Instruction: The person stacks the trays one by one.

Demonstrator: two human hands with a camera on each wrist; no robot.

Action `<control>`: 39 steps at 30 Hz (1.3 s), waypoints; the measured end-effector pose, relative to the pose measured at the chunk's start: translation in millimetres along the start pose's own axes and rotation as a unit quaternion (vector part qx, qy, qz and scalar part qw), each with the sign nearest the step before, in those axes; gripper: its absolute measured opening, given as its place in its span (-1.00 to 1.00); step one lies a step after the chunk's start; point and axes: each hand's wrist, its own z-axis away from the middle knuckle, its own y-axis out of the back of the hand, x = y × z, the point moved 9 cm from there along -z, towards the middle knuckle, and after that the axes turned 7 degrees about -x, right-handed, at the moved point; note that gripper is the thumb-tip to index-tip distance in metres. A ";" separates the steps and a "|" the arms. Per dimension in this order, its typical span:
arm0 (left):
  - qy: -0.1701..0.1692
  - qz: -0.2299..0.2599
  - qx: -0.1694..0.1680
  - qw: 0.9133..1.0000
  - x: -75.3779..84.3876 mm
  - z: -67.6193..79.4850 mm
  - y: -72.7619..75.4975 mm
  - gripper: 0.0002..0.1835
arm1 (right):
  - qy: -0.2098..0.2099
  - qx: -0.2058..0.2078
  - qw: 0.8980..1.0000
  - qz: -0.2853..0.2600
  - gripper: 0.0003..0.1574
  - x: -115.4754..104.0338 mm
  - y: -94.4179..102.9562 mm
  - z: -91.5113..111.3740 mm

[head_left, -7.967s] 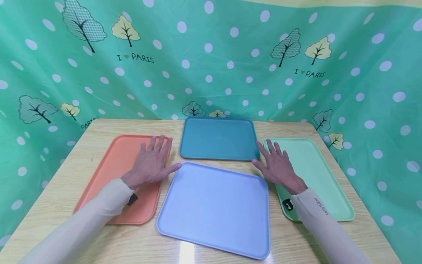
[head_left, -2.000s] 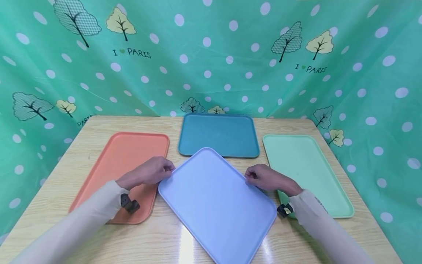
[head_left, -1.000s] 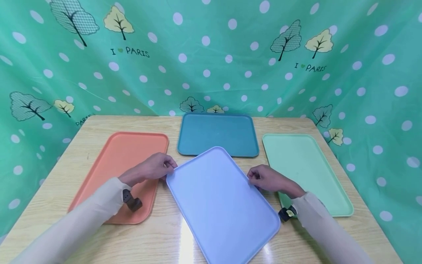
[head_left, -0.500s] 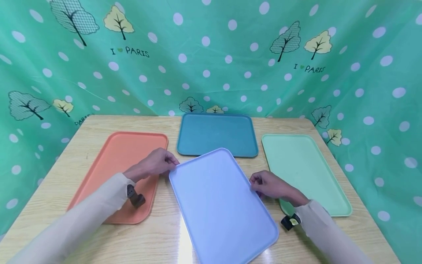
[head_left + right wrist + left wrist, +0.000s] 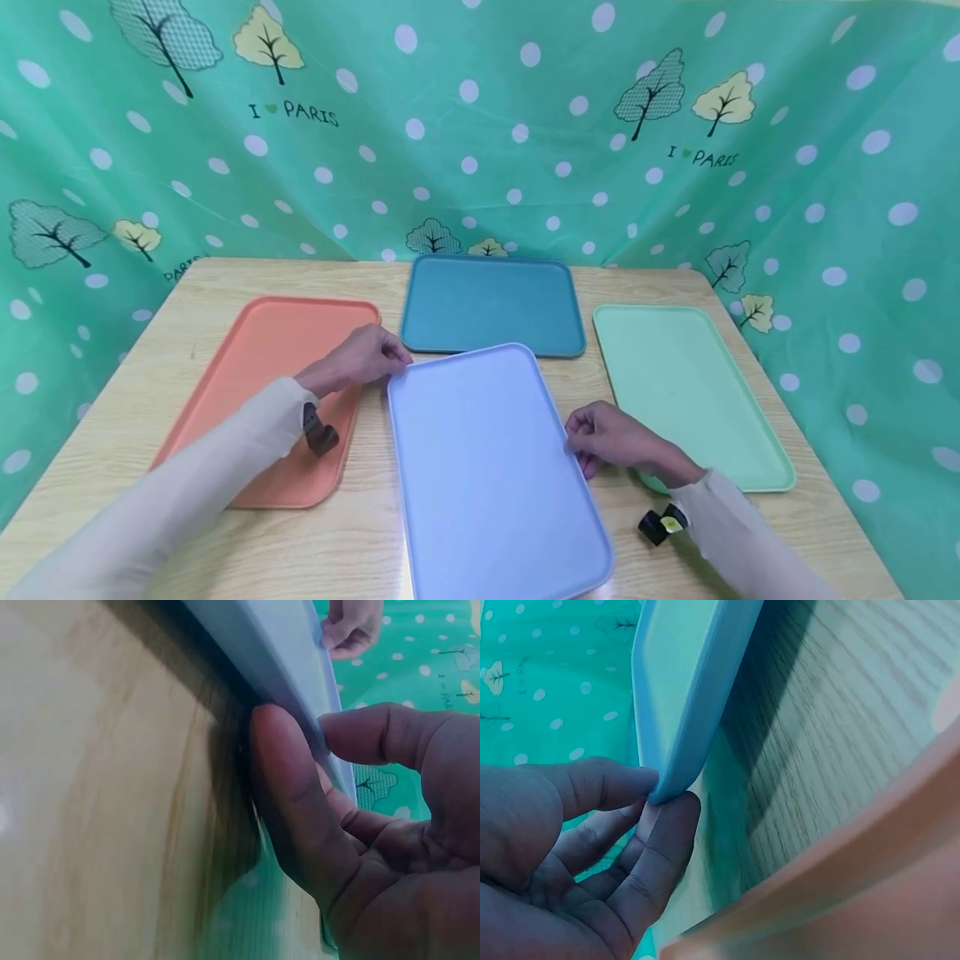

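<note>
A lavender-blue rectangular tray [image 5: 495,467] lies between my two hands in the head view, its long side running toward me and slightly askew. My left hand [image 5: 367,358] pinches its far left corner; the left wrist view shows thumb and fingers [image 5: 667,840] gripping the rim there. On the right long edge my right hand [image 5: 611,433] pinches the rim between thumb and fingers, as the right wrist view also shows. A shadow on the wood under the rim shows in both wrist views. The tray's near left corner is cut off by the head view's lower edge.
A coral tray [image 5: 262,400] lies to the left, under my left forearm. Beyond the lavender tray is a teal tray [image 5: 491,304], and a mint green tray [image 5: 697,392] lies at the right. A dotted green curtain [image 5: 480,125] surrounds the wooden table [image 5: 360,533].
The lavender tray, first held by neither hand, was gripped and turned clockwise, then partly back counter-clockwise with its long side now toward me. Lately my left hand moved farther away and my right hand nearer.
</note>
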 end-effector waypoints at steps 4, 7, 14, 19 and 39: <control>-0.009 -0.014 0.008 1.000 1.8 -3.6 1.1 -0.89 | -0.007 0.003 1.000 -0.013 -0.88 0.1 -6.0 2.9; -0.012 -0.024 0.010 1.000 3.3 -5.2 0.8 -0.90 | -0.012 0.005 1.000 -0.025 -0.87 1.1 -10.4 3.9; -0.029 -0.059 0.037 0.997 10.1 -9.6 2.6 -0.93 | -0.017 0.020 0.999 -0.038 -0.88 2.1 -13.1 4.3; -0.049 -0.087 0.067 0.993 15.5 -14.3 3.9 -0.95 | -0.015 0.011 0.999 -0.049 -0.87 0.3 -17.0 5.1; -0.037 -0.105 0.123 0.986 18.1 -20.3 5.5 -0.93 | -0.009 -0.011 0.999 -0.039 -0.84 -0.7 -22.8 2.4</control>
